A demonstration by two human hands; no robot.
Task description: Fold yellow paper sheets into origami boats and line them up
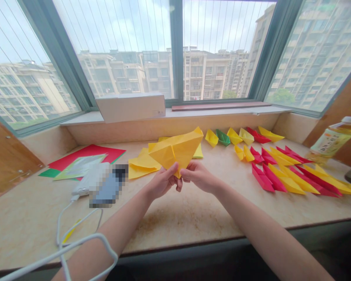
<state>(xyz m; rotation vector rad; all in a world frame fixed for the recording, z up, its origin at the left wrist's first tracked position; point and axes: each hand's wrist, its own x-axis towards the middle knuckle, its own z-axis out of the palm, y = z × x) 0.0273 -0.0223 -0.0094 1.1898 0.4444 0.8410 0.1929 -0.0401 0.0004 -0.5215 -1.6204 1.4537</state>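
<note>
A white cable (98, 235) loops across the near left corner of the table (193, 218), crossing in front of the person's left forearm, with a small yellow scrap (71, 232) lying beneath its coils. Just beyond, mid-table, two bare hands work close together: the left hand (163, 181) pinches a folded yellow paper (179, 150) near its lower point, thumb pressed on the face, while the right hand (197, 175) grips the same lower end from the other side. The piece is held up over the table, its broad upper edge tilted upward to the right.

To the left, a white block (93, 179) with the cable plugged in sits beside an object blurred past recognition (109, 187); behind them lie red sheets (87, 154) with green ones showing underneath. More folded yellow paper (143, 162) rests behind the left hand.

At right, red and yellow paper boats (280, 179) stand in rows, the farthest row including a green boat (223, 137). A drink bottle (333, 137) with a white cap leans beside them. Farther back, a white box (131, 107) sits on the windowsill (216, 114), and apartment blocks (204, 72) rise outside the window under a cloudy sky.
</note>
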